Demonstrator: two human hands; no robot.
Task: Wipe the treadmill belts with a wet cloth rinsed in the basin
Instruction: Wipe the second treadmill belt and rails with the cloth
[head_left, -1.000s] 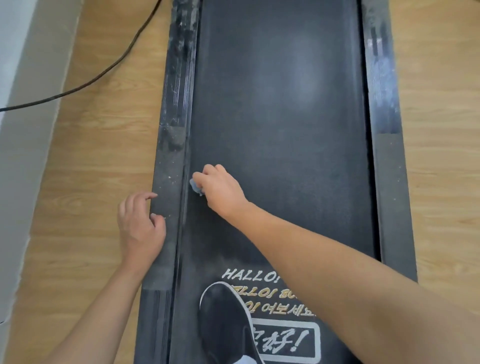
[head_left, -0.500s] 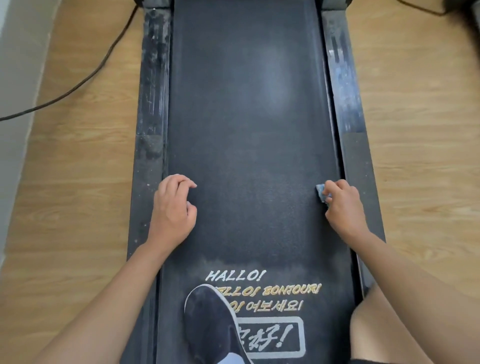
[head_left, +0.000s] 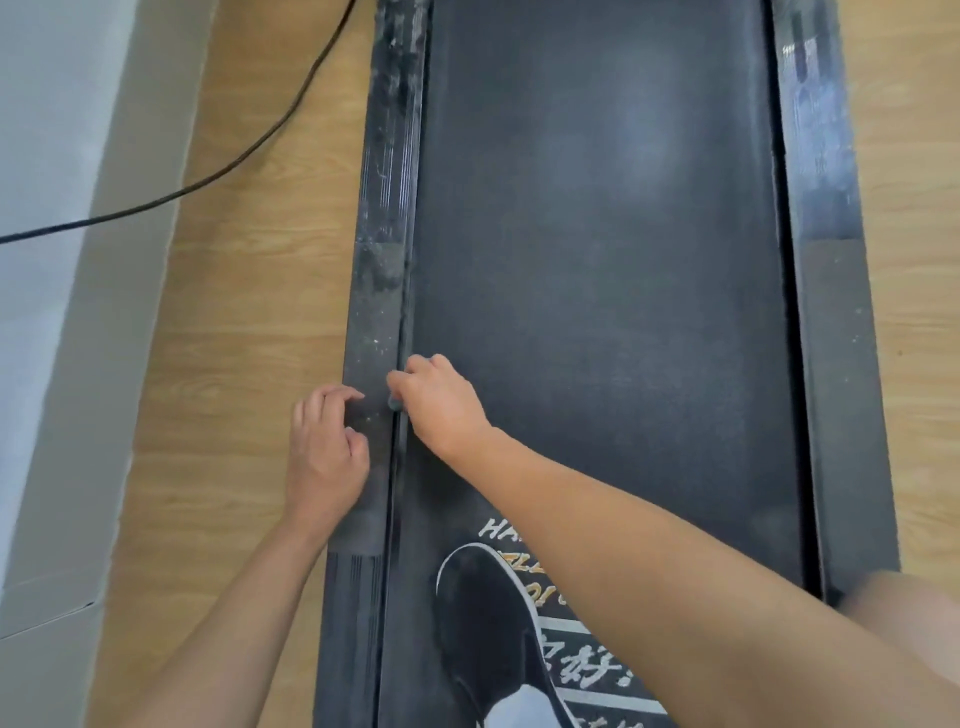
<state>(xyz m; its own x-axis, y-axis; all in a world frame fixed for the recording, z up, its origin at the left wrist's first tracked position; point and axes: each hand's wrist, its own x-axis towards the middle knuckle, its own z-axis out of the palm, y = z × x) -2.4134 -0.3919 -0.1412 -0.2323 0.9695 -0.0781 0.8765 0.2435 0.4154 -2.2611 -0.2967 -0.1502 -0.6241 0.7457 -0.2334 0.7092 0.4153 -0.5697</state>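
Observation:
The black treadmill belt (head_left: 597, 291) runs up the middle of the head view, with printed lettering near the bottom. My right hand (head_left: 441, 402) is at the belt's left edge, fingers curled around the small blue-grey cloth (head_left: 393, 402), of which only a sliver shows beneath the fingers. My left hand (head_left: 324, 449) rests on the dusty left side rail (head_left: 382, 249) just beside it, fingers loosely bent and holding nothing.
A black shoe (head_left: 491, 618) stands on the belt near the bottom. The right side rail (head_left: 831, 312) borders the belt. Wooden floor (head_left: 249, 312) lies on both sides. A black cable (head_left: 244, 150) crosses the floor at left, beside a pale wall (head_left: 57, 260).
My right hand swept the cloth from the belt's right edge back to its left edge. My left hand shifted from the belt onto the left rail.

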